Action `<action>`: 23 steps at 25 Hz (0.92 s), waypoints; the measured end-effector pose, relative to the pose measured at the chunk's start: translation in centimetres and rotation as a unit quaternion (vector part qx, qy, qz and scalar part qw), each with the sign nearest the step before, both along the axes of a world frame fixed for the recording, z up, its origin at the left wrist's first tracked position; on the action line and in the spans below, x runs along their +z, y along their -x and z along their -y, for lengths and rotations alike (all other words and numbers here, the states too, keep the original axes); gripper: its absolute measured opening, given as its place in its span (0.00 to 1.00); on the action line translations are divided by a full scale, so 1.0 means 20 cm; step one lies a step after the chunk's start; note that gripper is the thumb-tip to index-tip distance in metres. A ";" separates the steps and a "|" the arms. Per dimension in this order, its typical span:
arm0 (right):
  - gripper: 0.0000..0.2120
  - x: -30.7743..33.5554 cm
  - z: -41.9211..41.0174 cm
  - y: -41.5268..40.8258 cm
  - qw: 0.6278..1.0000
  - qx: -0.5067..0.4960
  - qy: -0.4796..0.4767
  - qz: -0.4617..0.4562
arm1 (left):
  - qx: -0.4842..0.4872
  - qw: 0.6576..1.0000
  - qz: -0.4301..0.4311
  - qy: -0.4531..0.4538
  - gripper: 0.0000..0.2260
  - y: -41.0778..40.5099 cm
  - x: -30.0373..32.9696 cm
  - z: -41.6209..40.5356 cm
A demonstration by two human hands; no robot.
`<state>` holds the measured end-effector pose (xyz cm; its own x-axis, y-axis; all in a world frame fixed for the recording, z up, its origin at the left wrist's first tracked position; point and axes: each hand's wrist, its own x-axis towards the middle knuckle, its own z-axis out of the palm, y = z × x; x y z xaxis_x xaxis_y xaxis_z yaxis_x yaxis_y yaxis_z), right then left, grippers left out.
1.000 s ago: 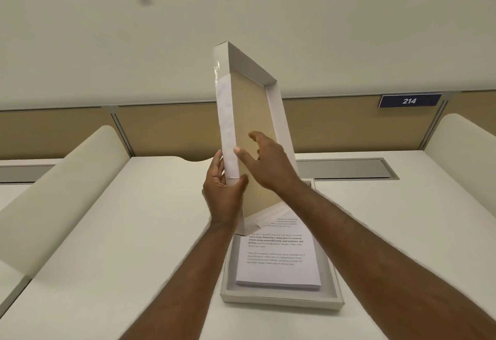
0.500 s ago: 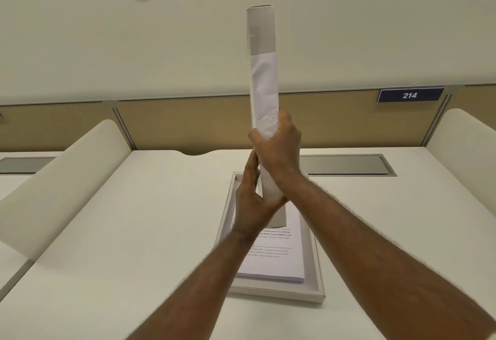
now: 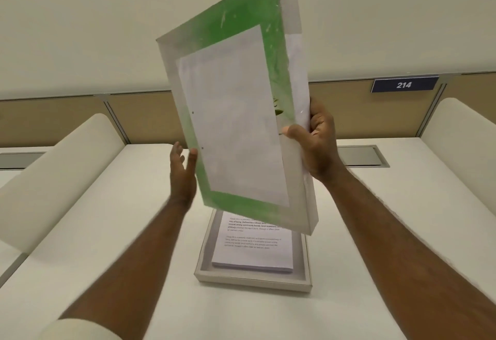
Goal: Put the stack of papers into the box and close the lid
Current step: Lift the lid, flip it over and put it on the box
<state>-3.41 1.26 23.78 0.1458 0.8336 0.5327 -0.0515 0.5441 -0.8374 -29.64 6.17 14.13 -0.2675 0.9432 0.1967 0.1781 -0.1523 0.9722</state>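
The box lid [image 3: 236,103], green-topped with a white sheet stuck on it, is held upright in the air above the desk, its outer face toward me. My right hand [image 3: 316,141] grips its right edge, thumb on the front. My left hand [image 3: 182,173] is at the lower left edge with fingers spread, only fingertips touching it. Below the lid, the open grey box [image 3: 252,282] rests on the desk with the stack of printed papers [image 3: 255,251] lying flat inside.
The white desk [image 3: 112,232] has curved white dividers on the left [image 3: 53,175] and right [image 3: 467,149]. A metal cable flap [image 3: 362,155] lies at the back, under a tan partition with a "214" sign [image 3: 404,85].
The lid has been spun from showing its brown inside, through edge-on, to showing its green top. My left hand has loosened to a fingertip touch while my right keeps the grip.
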 end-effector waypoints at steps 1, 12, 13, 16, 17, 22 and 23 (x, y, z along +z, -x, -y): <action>0.19 -0.03 -0.01 -0.01 0.999 0.028 0.010 -0.030 | -0.031 0.999 0.014 0.005 0.36 0.05 0.01 -0.03; 0.20 -0.51 -0.28 -0.09 0.947 -0.113 0.296 0.059 | -0.110 0.988 -0.071 0.085 0.20 0.13 -0.27 -0.15; 0.19 -0.56 -0.32 -0.09 0.944 -0.123 0.297 0.080 | -0.114 0.986 -0.080 0.091 0.19 0.13 -0.30 -0.17; 0.16 -0.73 -0.41 -0.10 0.928 -0.156 0.297 0.165 | -0.116 0.981 -0.108 0.115 0.18 0.10 -0.38 -0.22; 0.16 -0.77 -0.45 -0.11 0.920 -0.170 0.301 0.187 | -0.117 0.978 -0.119 0.122 0.18 0.09 -0.40 -0.24; 0.17 -0.97 -0.56 -0.14 0.880 -0.210 0.341 0.257 | -0.127 0.957 -0.179 0.189 0.18 0.06 -0.50 -0.34; 0.18 -0.99 -0.57 -0.14 0.870 -0.216 0.352 0.269 | -0.128 0.951 -0.193 0.207 0.19 0.05 -0.52 -0.36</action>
